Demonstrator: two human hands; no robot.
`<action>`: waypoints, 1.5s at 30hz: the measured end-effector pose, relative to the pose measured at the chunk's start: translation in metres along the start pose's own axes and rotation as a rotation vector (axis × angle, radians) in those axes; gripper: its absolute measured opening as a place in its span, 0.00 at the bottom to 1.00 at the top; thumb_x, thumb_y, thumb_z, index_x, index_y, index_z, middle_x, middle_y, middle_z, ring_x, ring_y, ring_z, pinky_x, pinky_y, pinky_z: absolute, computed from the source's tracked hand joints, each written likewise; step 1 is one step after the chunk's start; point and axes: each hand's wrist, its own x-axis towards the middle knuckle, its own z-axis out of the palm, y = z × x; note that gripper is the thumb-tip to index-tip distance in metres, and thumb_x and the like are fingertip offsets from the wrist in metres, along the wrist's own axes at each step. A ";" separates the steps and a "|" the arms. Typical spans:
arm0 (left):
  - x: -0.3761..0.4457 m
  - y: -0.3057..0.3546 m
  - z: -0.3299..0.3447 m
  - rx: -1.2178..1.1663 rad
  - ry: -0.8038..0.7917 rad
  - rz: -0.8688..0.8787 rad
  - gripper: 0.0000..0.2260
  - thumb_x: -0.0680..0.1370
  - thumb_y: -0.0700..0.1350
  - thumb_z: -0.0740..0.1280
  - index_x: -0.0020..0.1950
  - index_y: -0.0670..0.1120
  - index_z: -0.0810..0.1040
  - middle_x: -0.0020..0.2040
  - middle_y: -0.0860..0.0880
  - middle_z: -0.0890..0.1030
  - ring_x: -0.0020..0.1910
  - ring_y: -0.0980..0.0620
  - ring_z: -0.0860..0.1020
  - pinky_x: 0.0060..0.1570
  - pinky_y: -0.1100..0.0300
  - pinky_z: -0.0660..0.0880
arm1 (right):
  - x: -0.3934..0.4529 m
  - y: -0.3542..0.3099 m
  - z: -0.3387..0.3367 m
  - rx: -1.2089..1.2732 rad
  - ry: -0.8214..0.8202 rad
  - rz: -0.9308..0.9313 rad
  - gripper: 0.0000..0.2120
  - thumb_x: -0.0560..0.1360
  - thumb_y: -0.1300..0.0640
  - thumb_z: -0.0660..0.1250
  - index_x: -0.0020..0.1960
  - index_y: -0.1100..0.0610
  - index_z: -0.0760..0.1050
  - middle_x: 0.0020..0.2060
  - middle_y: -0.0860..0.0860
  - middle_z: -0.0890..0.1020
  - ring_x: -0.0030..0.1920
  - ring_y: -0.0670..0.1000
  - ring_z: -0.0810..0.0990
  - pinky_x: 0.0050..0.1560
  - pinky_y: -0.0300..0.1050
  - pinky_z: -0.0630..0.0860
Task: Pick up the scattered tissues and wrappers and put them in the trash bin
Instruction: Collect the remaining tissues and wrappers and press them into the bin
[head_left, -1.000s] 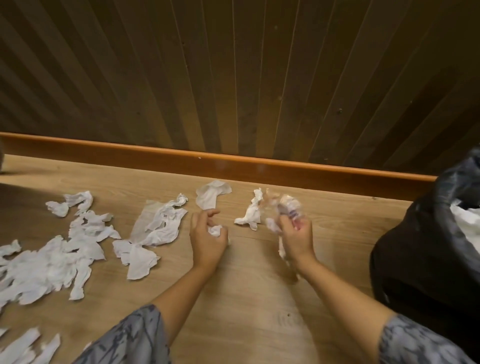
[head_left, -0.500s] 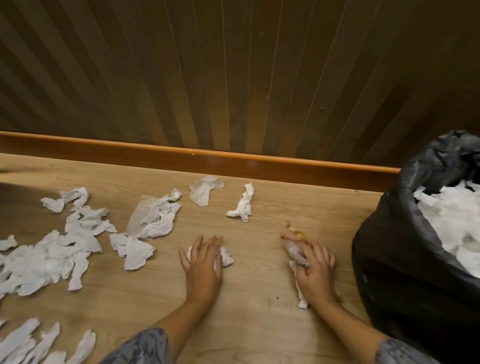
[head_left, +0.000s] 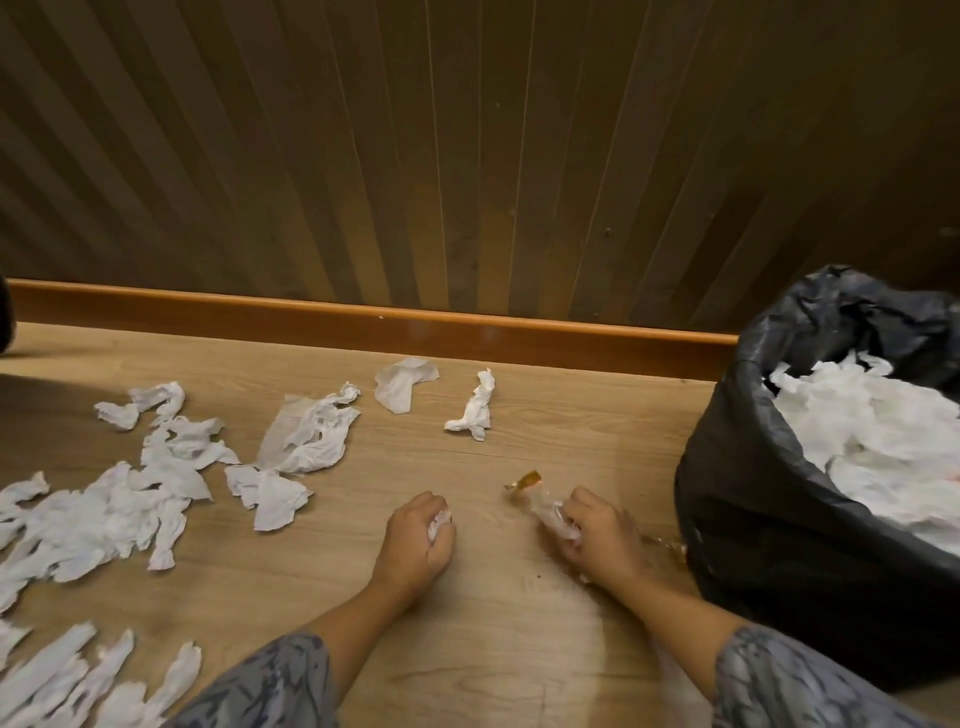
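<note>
While both hands are loaded, the main risk is spillage on the way to the trash bin (head_left: 737, 467). The left hand (head_left: 415, 540) rests on the wooden floor (head_left: 519, 649) with its fingers (head_left: 439, 525) curled tight round a small wad of tissue (head_left: 440, 519), only a scrap of white showing; that wad looks secure. The right hand (head_left: 597, 535) is the weaker case: its fingers pinch a crumpled clear wrapper (head_left: 550, 514) whose gold-brown end (head_left: 527, 480) sticks out free to the upper left. Slick film like that could spring open or slide out if the pinch loosens in the lift.

Another snag sits at the bin itself, which stands just right of the right hand. Its black liner is already heaped with white tissue (head_left: 872, 441) close to the rim, so anything dropped loosely may roll back off the pile onto the floor. Pushing it down could drag the liner's slack edge inward.

Plenty remains to collect: a twisted tissue (head_left: 474, 410) and a flat one (head_left: 402, 384) near the skirting board (head_left: 363, 322), and a large scatter (head_left: 114, 509) well off to the left. Grabbing more with full hands would likely shed what they hold.
</note>
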 end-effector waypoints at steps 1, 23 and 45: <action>0.005 0.009 -0.003 0.001 0.040 0.001 0.14 0.72 0.51 0.59 0.30 0.44 0.69 0.30 0.49 0.71 0.30 0.53 0.71 0.33 0.55 0.69 | 0.010 -0.008 -0.008 0.025 0.056 0.018 0.12 0.73 0.46 0.69 0.37 0.54 0.78 0.35 0.46 0.75 0.32 0.48 0.75 0.31 0.43 0.73; 0.066 0.335 0.023 -0.443 0.003 0.282 0.08 0.80 0.49 0.63 0.45 0.46 0.75 0.37 0.50 0.79 0.36 0.55 0.78 0.35 0.67 0.77 | 0.010 -0.027 -0.323 0.144 0.842 0.162 0.13 0.72 0.57 0.71 0.54 0.54 0.71 0.38 0.49 0.77 0.34 0.46 0.77 0.32 0.34 0.75; 0.101 0.360 0.118 0.248 -0.269 0.405 0.14 0.76 0.45 0.67 0.61 0.45 0.75 0.57 0.48 0.76 0.56 0.51 0.74 0.56 0.61 0.71 | -0.023 0.045 -0.307 -0.420 0.094 0.824 0.30 0.72 0.53 0.70 0.71 0.52 0.63 0.70 0.55 0.68 0.71 0.60 0.60 0.71 0.59 0.59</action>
